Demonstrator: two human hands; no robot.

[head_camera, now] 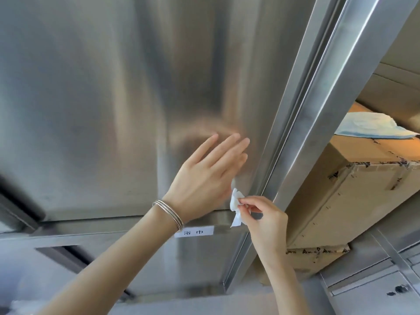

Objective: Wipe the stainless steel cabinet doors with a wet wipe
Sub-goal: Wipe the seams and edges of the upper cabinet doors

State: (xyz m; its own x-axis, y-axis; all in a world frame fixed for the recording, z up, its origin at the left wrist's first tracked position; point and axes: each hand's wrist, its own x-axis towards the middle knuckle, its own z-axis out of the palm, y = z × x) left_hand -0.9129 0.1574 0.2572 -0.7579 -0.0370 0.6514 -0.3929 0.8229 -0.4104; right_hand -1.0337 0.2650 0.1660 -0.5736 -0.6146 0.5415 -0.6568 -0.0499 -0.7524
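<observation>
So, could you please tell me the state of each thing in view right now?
cabinet door: shut, as far as shows.
wet wipe: crumpled, hanging from fingertips.
left hand: open, flat against the door.
right hand: pinching the wipe.
cardboard box: closed, taped, cloth lying on top.
label: stuck flat below the door.

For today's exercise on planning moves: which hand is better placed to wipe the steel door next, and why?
Right. The right hand pinches the wet wipe near the lower edge of the cabinet door; the left hand lies flat on it, fingers straight.
</observation>
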